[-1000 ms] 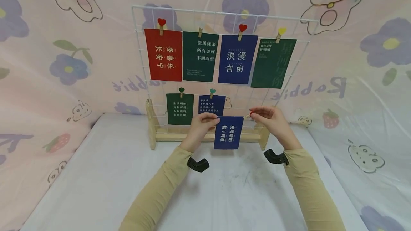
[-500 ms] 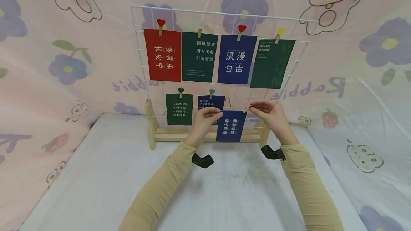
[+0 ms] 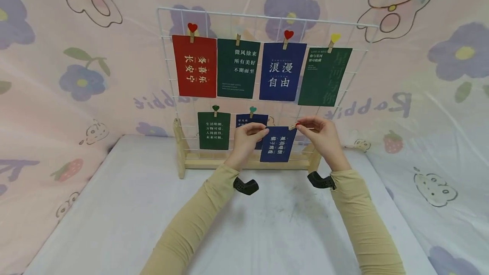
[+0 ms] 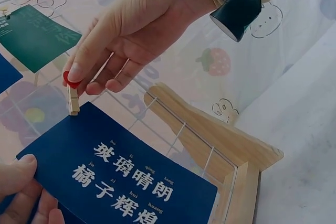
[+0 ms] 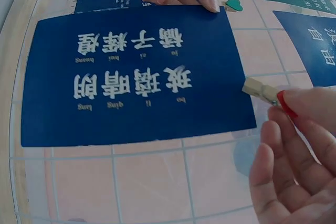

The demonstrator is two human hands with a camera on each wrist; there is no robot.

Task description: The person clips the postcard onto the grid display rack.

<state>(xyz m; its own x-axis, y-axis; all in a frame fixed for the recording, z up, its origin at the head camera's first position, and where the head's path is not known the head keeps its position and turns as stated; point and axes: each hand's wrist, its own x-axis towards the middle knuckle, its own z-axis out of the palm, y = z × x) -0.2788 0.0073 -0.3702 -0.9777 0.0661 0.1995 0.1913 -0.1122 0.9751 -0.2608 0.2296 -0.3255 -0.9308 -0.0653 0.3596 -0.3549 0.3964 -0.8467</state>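
My left hand (image 3: pixel 247 141) pinches a dark blue card (image 3: pixel 278 145) with white characters by its upper left corner, in front of the lower right part of the white wire grid (image 3: pixel 267 15). The fingers of my right hand (image 3: pixel 320 137) pinch a small wooden clothespin (image 4: pixel 73 100) by its end with a red heart (image 4: pixel 72 80). In the right wrist view the clothespin's tip is right at the top edge of the card. Behind my left hand, another blue card (image 3: pixel 252 118) hangs from a clip with a teal heart (image 5: pixel 234 4), partly hidden.
A red card (image 3: pixel 195 86), two green cards and a blue card (image 3: pixel 282 92) hang clipped in the grid's upper row. Lower left hangs a smaller-looking green card (image 3: pixel 214 141). A wooden base (image 3: pixel 202 163) carries the grid on the white table (image 3: pixel 126 207), before a printed cloth.
Both hands have risen toward the grid, the card going up and slightly right with my left hand. The clothespin has moved up and a little left, staying close to the card's upper right corner.
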